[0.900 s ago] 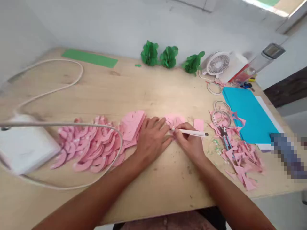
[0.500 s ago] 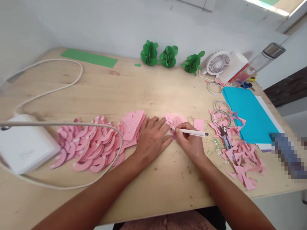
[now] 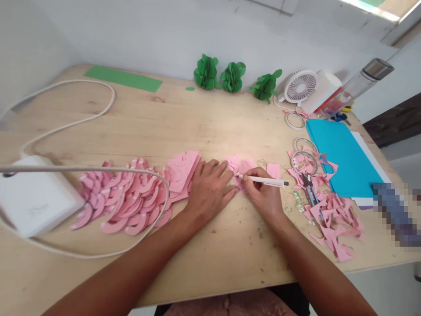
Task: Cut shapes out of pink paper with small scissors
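My right hand grips a white pen, its tip down at a pink paper piece with curved lines drawn on it. My left hand lies flat with fingers stretched, its fingertips by the left edge of that paper and covering part of it. Just left of this hand is a stack of pink sheets marked with drawn curves. Farther left, many cut pink curved strips lie in overlapping heaps. A small pink paper square sits beyond my right hand.
Scissors, tape rolls and pink scraps lie at right, near blue sheets. Green paper shapes, a fan and a bottle stand at the back. A white cable loops over the left side.
The pen and my right hand have shifted very slightly at the pink paper. My left hand stays in place; the whole view has moved a little.
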`<state>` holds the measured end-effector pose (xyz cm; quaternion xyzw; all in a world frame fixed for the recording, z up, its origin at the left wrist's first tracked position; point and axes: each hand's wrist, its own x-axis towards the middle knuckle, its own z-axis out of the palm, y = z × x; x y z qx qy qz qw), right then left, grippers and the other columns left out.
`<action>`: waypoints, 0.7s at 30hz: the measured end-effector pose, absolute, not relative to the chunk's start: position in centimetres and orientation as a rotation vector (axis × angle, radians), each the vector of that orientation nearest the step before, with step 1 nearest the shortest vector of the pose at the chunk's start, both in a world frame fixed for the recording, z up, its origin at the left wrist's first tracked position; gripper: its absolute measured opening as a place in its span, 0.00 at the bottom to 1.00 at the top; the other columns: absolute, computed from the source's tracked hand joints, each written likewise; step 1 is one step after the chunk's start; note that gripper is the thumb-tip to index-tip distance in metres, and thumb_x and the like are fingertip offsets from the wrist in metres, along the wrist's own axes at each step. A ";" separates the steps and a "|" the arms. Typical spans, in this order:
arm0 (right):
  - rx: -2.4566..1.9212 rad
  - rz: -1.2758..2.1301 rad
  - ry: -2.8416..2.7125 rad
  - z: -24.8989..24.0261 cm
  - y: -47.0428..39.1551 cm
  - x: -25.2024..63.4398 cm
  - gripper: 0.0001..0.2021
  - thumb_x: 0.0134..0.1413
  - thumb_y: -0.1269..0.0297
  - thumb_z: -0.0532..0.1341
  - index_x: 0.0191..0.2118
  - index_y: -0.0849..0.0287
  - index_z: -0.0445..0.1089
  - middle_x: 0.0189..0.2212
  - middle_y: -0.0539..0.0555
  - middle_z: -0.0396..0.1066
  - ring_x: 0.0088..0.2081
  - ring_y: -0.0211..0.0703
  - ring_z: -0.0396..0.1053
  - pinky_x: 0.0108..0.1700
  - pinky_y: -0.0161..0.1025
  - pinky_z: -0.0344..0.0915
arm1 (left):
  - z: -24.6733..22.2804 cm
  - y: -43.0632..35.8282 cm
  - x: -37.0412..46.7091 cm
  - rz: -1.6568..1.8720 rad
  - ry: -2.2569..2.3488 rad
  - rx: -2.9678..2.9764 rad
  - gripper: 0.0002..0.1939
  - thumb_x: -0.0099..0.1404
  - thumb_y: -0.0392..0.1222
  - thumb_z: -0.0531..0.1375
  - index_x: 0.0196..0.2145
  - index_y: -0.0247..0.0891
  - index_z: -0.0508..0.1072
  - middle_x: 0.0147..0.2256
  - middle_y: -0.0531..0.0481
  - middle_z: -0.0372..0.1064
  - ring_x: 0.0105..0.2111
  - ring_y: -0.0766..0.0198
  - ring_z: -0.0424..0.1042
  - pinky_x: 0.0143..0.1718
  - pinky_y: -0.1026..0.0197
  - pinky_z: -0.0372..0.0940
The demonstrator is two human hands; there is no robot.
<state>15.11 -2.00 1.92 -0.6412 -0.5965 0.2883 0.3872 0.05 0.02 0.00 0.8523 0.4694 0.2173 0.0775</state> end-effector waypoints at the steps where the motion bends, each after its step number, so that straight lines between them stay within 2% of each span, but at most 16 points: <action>1: -1.635 0.734 -1.515 1.9 -2.0 15.1 0.05 0.51 0.67 0.56 0.27 0.58 0.65 0.20 0.46 0.63 0.21 0.34 0.59 0.23 0.32 0.54 | 0.0 0.0 0.0 0.654 1.406 2.552 0.12 0.58 0.44 0.57 0.40 0.40 0.70 0.51 0.45 0.64 0.51 0.49 0.59 0.53 0.43 0.51; 10: -1.620 0.722 -1.543 1.7 -2.0 14.9 0.05 0.52 0.66 0.56 0.27 0.58 0.65 0.20 0.46 0.63 0.21 0.34 0.58 0.24 0.32 0.55 | 0.0 -0.1 0.0 0.670 1.405 2.543 0.12 0.58 0.43 0.57 0.40 0.41 0.70 0.51 0.45 0.64 0.51 0.49 0.59 0.53 0.43 0.51; 21: -1.603 0.739 -1.484 1.9 -2.0 15.1 0.05 0.50 0.65 0.56 0.29 0.58 0.66 0.23 0.49 0.68 0.23 0.36 0.62 0.25 0.33 0.58 | 0.1 -0.1 0.0 0.658 1.407 2.545 0.12 0.59 0.44 0.56 0.40 0.40 0.70 0.51 0.45 0.65 0.51 0.49 0.59 0.53 0.42 0.50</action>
